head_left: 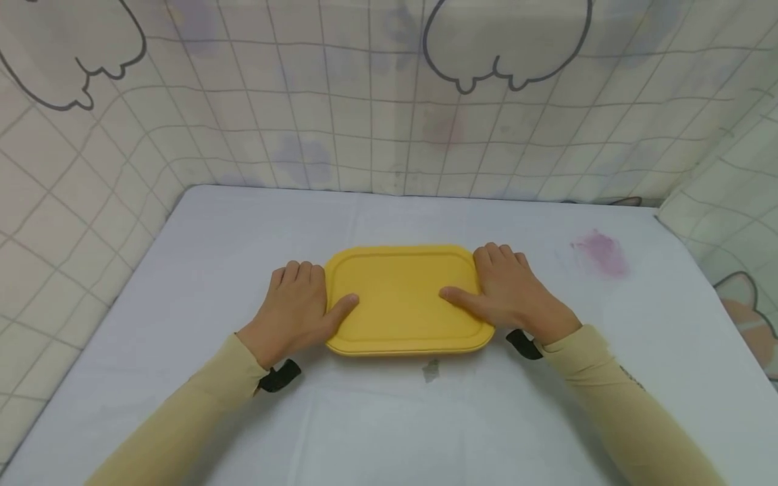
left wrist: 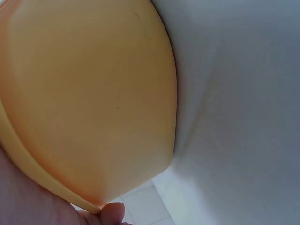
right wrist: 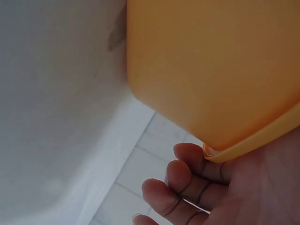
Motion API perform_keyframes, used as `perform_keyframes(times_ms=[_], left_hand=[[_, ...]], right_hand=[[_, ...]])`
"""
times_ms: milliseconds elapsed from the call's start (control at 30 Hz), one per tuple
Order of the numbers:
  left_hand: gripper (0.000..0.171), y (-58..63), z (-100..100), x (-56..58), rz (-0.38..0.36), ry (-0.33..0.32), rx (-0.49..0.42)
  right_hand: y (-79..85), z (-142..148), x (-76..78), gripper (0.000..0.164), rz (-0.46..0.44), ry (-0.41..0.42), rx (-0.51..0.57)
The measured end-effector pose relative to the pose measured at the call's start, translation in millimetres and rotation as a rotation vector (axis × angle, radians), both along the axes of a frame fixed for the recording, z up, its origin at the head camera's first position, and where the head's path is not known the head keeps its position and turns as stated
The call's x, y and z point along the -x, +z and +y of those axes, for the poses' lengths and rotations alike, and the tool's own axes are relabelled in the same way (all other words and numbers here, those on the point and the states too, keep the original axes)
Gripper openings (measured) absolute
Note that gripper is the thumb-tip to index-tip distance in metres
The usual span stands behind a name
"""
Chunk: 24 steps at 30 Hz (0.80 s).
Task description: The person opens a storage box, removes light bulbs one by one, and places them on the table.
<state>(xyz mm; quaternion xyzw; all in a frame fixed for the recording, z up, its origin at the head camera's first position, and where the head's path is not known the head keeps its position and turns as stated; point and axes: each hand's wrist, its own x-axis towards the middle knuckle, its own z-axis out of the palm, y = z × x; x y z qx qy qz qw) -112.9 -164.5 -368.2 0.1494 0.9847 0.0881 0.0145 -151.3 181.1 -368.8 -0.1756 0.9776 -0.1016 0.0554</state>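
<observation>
A yellow rectangular container with a lid (head_left: 398,297) and rounded corners stands on the white table in the head view. My left hand (head_left: 296,307) grips its left end, with the thumb lying on top and the fingers at the side. At the opposite end my right hand (head_left: 509,287) holds it the same way, thumb over the lid. The left wrist view shows the container's smooth side wall (left wrist: 103,93) and a left fingertip (left wrist: 112,213) under the rim. In the right wrist view, curled right fingers (right wrist: 179,176) lie beneath the rim beside the wall (right wrist: 215,65). What is inside is hidden.
The white table (head_left: 377,418) carries a pink stain (head_left: 602,253) at the right and a small grey mark (head_left: 430,370) just before the container. Grid-patterned cloth (head_left: 346,115) with animal outlines hangs behind and along both sides.
</observation>
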Motion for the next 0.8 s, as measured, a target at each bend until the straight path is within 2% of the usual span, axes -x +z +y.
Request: perform_keyframes(times_ms=[400,800], left_hand=[[0.062,-3.2,-11,-3.4,0.021,-0.013,-0.020],[0.059,-2.0,-11,-9.6,0.093,-0.042,0.002]], right_hand=[[-3.5,-10,-6.0,0.076,0.038,-0.009,0.014],[0.2,-12,-13.4,0.078,0.046,-0.045,-0.003]])
